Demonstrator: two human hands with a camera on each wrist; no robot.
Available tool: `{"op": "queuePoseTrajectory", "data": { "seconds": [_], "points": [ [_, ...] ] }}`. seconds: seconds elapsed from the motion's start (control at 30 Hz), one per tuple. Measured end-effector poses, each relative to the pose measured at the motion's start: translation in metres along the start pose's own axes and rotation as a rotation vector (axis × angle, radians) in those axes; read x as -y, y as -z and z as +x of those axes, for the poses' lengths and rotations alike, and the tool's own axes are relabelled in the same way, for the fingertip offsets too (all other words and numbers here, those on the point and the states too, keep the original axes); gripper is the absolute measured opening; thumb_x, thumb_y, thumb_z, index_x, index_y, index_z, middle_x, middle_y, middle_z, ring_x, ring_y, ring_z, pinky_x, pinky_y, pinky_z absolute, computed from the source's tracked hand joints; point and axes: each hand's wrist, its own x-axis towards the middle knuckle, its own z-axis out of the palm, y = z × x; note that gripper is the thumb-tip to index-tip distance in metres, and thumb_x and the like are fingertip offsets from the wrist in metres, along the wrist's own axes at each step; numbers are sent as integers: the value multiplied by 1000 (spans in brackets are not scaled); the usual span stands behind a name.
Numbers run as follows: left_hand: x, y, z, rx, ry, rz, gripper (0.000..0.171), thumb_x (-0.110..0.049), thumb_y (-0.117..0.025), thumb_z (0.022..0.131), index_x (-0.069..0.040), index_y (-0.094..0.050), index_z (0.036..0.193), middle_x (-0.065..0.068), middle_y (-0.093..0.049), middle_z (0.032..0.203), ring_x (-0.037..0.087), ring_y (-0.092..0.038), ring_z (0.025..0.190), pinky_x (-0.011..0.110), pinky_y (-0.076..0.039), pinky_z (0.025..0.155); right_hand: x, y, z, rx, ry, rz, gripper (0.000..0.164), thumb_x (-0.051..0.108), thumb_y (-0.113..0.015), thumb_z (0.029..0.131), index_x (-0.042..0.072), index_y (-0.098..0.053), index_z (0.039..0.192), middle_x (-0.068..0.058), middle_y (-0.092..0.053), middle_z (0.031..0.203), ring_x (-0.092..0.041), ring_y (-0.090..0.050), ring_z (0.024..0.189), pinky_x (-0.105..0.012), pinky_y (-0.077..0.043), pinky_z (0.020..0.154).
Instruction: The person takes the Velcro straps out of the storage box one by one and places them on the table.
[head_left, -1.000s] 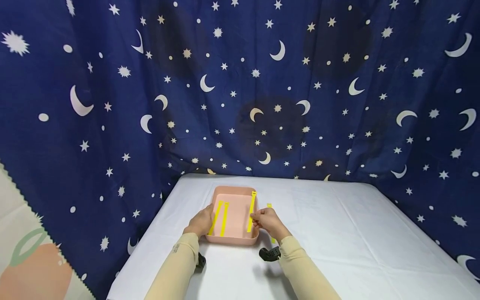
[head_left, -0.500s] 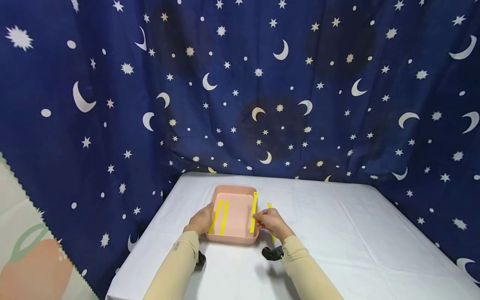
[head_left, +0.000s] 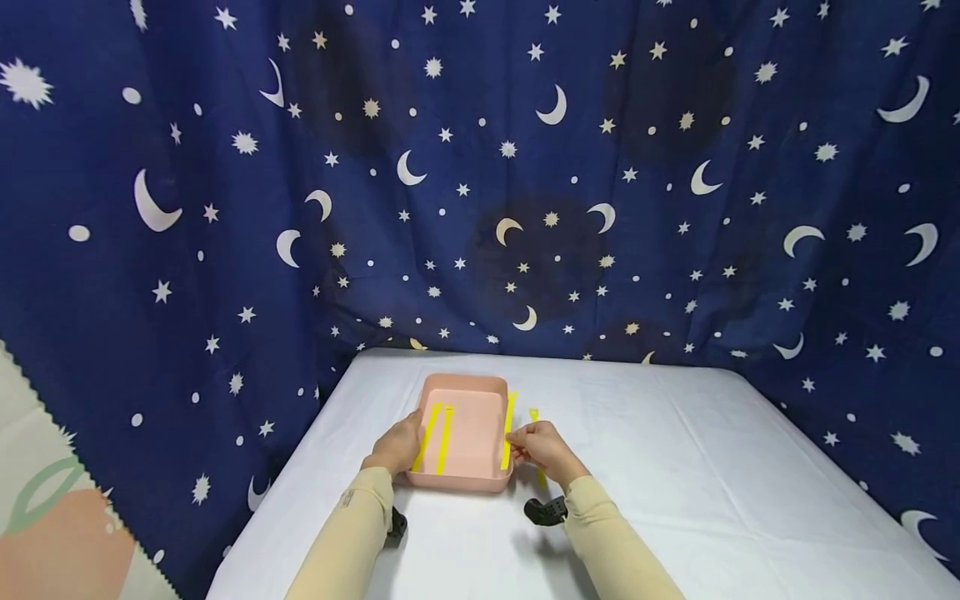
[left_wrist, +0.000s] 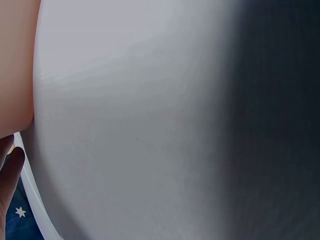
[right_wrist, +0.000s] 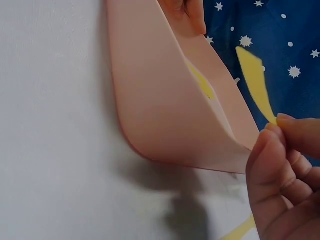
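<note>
A shallow pink tray [head_left: 460, 482] sits on the white table. My left hand [head_left: 398, 444] grips its left wall, with fingertips [left_wrist: 14, 165] against the outside. At the right wall, my right hand [head_left: 542, 446] pinches a thin yellow cable strap [head_left: 510, 414] between thumb and fingertips. This strap stands along the tray's right side, and its free end rises above the fingers in the right wrist view. Inside the tray on the left lie two like straps, one leaning along the wall [head_left: 427, 436] and another beside it [head_left: 446, 442]. Right of the tray, one more strap [head_left: 534, 413] lies partly hidden behind my right hand.
The white cloth-covered table [head_left: 675, 467] extends to the right of the tray. A dark blue curtain [head_left: 570, 275] with moons and stars hangs behind and to the left. A black wrist device [head_left: 546, 511] is at my right cuff.
My right hand has shifted slightly right with its strap, and the strap sits a little lower along the tray's right wall. The left hand stays on the tray. The head view sways slightly.
</note>
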Motion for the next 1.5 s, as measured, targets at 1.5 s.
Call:
{"op": "queuePoseTrajectory", "data": {
  "seconds": [1.5],
  "points": [
    [1, -2, -9, -29, -29, -49, 47, -12, -37, 107, 0, -37, 153, 17, -41, 157, 36, -39, 146, 51, -34, 122, -19, 48, -12, 28, 62, -29, 17, 6, -61, 98, -6, -66, 87, 0, -58, 66, -7, -54, 58, -18, -51, 56]
  ]
}}
